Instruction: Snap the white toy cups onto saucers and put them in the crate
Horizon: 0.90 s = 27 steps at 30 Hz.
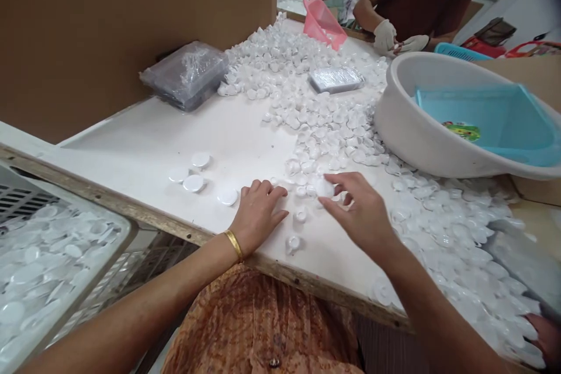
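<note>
My left hand (258,213) rests on the white table (144,140) near its front edge, fingers curled down among small white plastic caps; whether it holds one is hidden. My right hand (357,210) pinches a white cap (325,188) between thumb and fingers just above the table. A large heap of white caps (324,123) spreads from the table's middle to the right and back. Several flat white discs (193,183) lie in a loose group left of my left hand. Two small caps (293,242) sit between my hands.
A white basin (407,128) holding a blue tray stands at right. A wrapped dark bundle (186,74) lies at back left, a small wrapped packet (335,79) in the heap, a pink basket (322,20) behind. A crate of caps (48,257) is lower left. A gloved co-worker (385,35) works opposite.
</note>
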Each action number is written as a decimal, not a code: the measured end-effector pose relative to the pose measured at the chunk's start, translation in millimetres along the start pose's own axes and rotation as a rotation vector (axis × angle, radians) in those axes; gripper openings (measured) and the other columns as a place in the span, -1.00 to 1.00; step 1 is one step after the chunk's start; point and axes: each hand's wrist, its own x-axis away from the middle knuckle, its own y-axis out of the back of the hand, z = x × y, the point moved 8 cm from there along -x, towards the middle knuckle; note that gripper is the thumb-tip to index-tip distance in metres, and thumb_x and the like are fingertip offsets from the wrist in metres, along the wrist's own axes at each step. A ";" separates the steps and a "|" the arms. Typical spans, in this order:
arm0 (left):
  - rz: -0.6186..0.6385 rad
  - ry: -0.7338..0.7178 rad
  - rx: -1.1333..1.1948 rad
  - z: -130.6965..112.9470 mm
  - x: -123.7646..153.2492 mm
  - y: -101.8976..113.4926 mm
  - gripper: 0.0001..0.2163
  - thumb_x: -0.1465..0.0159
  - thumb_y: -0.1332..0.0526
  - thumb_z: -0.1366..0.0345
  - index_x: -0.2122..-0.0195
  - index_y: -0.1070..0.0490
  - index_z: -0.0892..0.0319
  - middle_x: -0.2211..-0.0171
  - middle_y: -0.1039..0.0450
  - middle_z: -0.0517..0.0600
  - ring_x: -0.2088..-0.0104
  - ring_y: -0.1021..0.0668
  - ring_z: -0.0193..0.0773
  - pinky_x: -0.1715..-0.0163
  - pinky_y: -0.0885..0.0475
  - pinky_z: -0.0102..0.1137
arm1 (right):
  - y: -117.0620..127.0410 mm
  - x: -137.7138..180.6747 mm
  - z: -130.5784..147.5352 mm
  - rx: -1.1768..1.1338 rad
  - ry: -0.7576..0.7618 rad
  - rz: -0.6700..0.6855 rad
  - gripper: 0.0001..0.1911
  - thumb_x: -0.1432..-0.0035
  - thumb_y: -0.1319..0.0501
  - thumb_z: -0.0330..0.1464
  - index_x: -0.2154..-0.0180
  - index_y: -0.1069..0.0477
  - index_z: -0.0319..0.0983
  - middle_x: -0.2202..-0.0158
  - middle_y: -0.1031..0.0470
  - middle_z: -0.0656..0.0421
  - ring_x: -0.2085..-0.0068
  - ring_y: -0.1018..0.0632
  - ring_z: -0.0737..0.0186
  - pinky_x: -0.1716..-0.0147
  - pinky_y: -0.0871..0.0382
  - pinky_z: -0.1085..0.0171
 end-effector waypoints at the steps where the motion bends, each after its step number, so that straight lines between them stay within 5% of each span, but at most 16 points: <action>1: -0.003 -0.013 -0.013 0.2 -1.0 0.6 -0.77 -0.14 -0.19 0.27 0.15 -0.34 0.07 0.23 -0.32 0.02 0.19 -0.31 -0.13 0.25 -0.18 -0.25 | -10.8 1.0 9.8 -0.001 0.030 0.032 -0.64 -0.06 -0.21 -0.33 0.06 -0.35 -0.20 0.20 -0.38 0.10 0.32 -0.45 0.26 0.37 -0.41 0.26; 10: 0.016 0.030 0.066 29.6 21.6 24.9 -0.85 -0.18 -0.14 0.32 0.22 -0.38 0.08 0.27 -0.34 -0.01 0.21 -0.32 -0.17 0.25 -0.20 -0.28 | -73.1 3.4 38.8 0.035 0.130 0.231 -0.65 -0.09 -0.19 -0.37 0.05 -0.32 -0.22 0.14 -0.38 0.08 0.20 -0.47 0.18 0.26 -0.43 0.19; 16: -0.085 0.108 -0.269 70.2 26.8 43.6 -0.83 -0.16 -0.10 0.39 0.25 -0.42 0.11 0.24 -0.34 0.08 0.15 -0.31 -0.04 0.23 -0.18 -0.16 | -95.0 0.4 55.2 0.098 0.182 0.281 -0.66 -0.07 -0.21 -0.40 0.07 -0.35 -0.28 0.14 -0.40 0.03 0.15 -0.46 0.13 0.19 -0.41 0.14; 21: -0.153 0.238 -0.317 101.8 32.5 56.5 -0.82 -0.18 -0.08 0.31 0.28 -0.45 0.10 0.20 -0.32 0.12 0.13 -0.29 0.00 0.23 -0.20 -0.13 | -103.3 0.7 53.2 0.096 0.184 0.273 -0.68 -0.05 -0.23 -0.40 0.10 -0.37 -0.25 0.15 -0.40 0.03 0.16 -0.46 0.10 0.22 -0.41 0.11; 27: -0.204 0.194 -0.065 76.5 25.3 55.5 -0.83 -0.21 -0.06 0.28 0.26 -0.43 0.09 0.24 -0.30 0.05 0.16 -0.28 -0.11 0.19 -0.22 -0.22 | -104.3 4.0 46.5 -0.075 0.165 0.255 -0.68 -0.07 -0.19 -0.43 0.08 -0.33 -0.20 0.16 -0.34 0.06 0.22 -0.46 0.16 0.23 -0.43 0.13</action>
